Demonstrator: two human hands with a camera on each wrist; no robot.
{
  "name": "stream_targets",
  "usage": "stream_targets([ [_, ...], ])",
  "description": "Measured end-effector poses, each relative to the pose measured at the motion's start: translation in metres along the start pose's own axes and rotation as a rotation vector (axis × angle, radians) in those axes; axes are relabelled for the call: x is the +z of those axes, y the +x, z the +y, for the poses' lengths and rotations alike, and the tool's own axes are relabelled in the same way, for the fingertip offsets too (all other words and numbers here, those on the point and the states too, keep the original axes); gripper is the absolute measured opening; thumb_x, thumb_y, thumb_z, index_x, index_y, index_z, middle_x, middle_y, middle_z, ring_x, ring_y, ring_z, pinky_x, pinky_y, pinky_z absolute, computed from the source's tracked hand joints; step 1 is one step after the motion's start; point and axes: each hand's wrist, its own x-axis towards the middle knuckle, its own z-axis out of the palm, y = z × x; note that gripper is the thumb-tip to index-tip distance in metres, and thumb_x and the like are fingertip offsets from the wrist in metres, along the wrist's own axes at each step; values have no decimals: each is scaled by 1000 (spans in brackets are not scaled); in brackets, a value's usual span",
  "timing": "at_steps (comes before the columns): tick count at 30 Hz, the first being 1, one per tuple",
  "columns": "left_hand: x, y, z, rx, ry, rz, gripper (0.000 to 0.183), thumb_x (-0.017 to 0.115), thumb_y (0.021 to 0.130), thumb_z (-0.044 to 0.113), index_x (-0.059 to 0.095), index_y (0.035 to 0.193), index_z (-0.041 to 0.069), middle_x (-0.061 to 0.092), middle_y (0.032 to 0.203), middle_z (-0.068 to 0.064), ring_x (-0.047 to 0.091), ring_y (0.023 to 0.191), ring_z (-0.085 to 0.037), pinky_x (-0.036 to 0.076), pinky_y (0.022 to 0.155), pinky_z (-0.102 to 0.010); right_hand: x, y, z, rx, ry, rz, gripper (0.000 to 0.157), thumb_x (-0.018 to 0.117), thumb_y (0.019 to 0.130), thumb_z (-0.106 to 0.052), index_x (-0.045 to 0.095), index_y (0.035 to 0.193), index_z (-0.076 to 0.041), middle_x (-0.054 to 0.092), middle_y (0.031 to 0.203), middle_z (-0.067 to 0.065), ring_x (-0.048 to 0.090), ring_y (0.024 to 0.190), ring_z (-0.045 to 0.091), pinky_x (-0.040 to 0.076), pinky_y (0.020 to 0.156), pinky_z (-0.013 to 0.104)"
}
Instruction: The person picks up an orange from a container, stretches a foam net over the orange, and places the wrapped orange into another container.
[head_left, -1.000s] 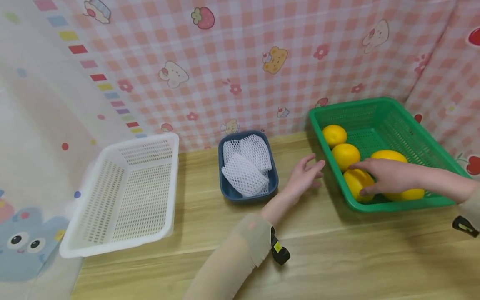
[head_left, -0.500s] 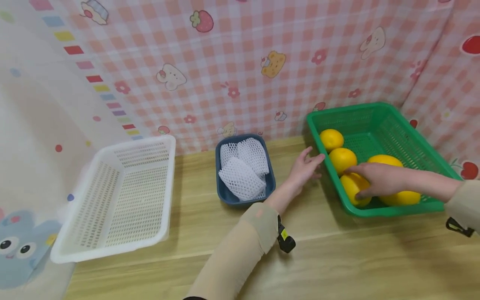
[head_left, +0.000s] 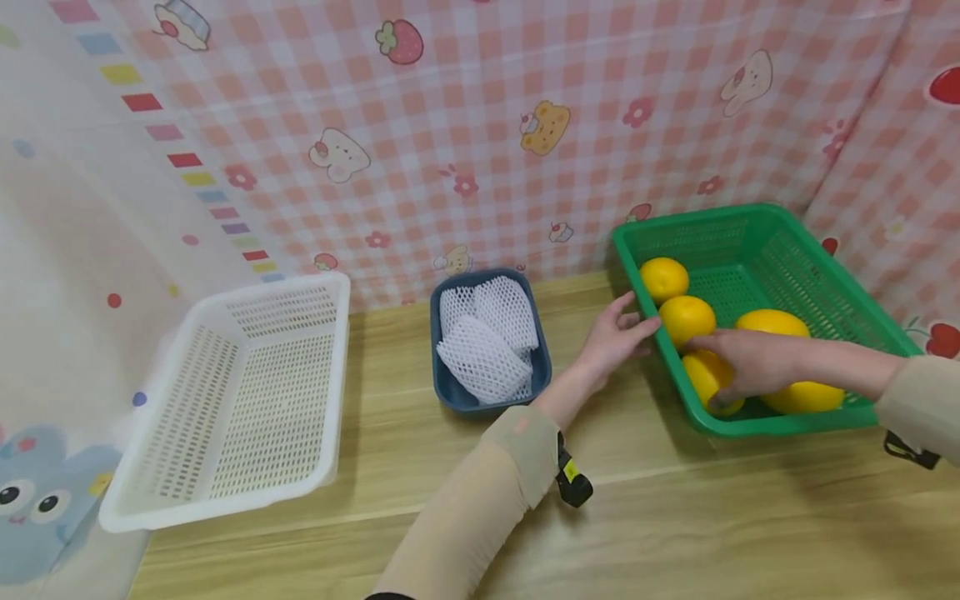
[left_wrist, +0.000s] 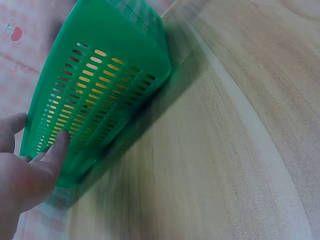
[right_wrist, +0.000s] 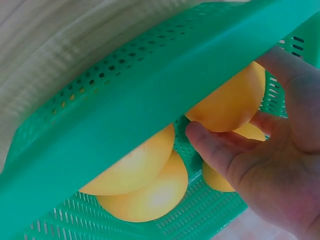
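Note:
My right hand (head_left: 765, 362) reaches into the green basket (head_left: 750, 427) and grips the near-left orange (head_left: 708, 379), a smooth yellow-orange fruit. In the right wrist view, thumb and fingers lie around this orange (right_wrist: 232, 100) beside the basket wall. My left hand (head_left: 611, 342) is at the basket's left side, one fingertip at the rim. The left wrist view shows the fingers of that left hand (left_wrist: 30, 170) rather straight, against the slotted outer wall. Two more oranges sit along the left wall behind the gripped one. Larger-looking yellow fruits (head_left: 772, 321) lie partly under my right wrist.
A small dark blue tray (head_left: 442, 375) with several white foam net sleeves (head_left: 487, 358) stands mid-table, left of my left hand. At far left is a white slotted basket (head_left: 341, 375). A pink checked cloth (head_left: 450, 125) hangs behind the wooden table (head_left: 675, 517).
My left hand has moved slightly right, up to the green basket's rim. The right hand's fingers have settled lower around the near-left orange. The head view has shifted a little.

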Motion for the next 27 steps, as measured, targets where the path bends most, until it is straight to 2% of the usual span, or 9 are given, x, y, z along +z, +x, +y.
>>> stream_targets([
  [4,0,-1,-1,-5,18,-3,69,71,101,15,38,162,13,53,158,-22,70,125,-40,62,101,-47,2,2,-1,7,9,-12,85,92,78,-33,53,142,7,67,127,23,61,99,24,59,89,54],
  [17,-7,-7,4,-12,37,-41,72,72,99,9,38,162,12,52,159,-21,71,120,-45,63,101,-43,11,10,-1,10,2,-16,88,92,76,-29,50,144,6,65,123,23,59,94,25,59,83,49],
  [27,-10,-8,6,-17,13,-100,73,70,99,6,35,163,12,49,162,-22,67,126,-47,55,111,-53,16,13,-2,7,-43,21,83,93,70,-29,56,137,2,67,104,8,55,83,20,52,70,35],
])
